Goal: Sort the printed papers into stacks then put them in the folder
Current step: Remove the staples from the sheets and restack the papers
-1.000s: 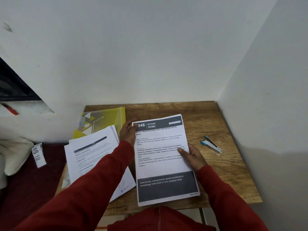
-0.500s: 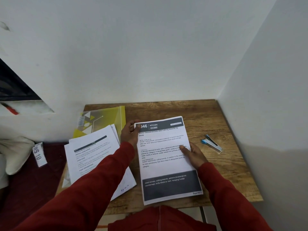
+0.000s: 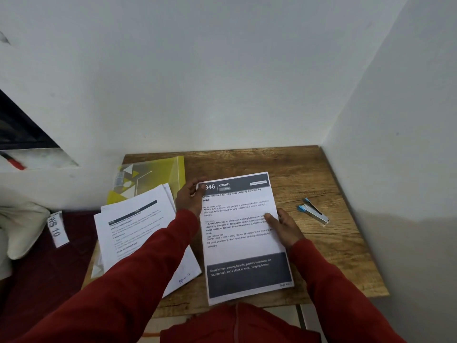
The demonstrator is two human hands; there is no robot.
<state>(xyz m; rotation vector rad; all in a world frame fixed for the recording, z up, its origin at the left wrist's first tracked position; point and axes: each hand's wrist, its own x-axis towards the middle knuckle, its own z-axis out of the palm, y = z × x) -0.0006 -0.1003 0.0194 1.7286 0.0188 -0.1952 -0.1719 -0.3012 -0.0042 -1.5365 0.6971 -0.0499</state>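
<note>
Head view. Wooden table (image 3: 309,169) set into a corner of white walls. At centre, a stack of printed papers (image 3: 243,233), top sheet headed "946 KITCHEN", lying flat with its near edge reaching the table's front edge. Left hand (image 3: 189,198) at the stack's 10 o'clock corner, thumb laid over the header, fingers curled round the sheet edge, gripping it. Right hand (image 3: 283,225) at 3 o'clock on the stack, thumb pressed on the page, fingers tucked beneath the right edge, pinching the paper. At 9 o'clock from that stack, a second pile of printed sheets (image 3: 133,233), skewed, partly under the left red sleeve (image 3: 138,276). At 11 o'clock, a yellow folder (image 3: 158,177) lying flat, its near end beneath the second pile. At 3 o'clock, well apart from the stack, a small blue-tipped stapler (image 3: 314,212). Off the table at 9 o'clock, a tag reading "WS 10" (image 3: 56,229).
</note>
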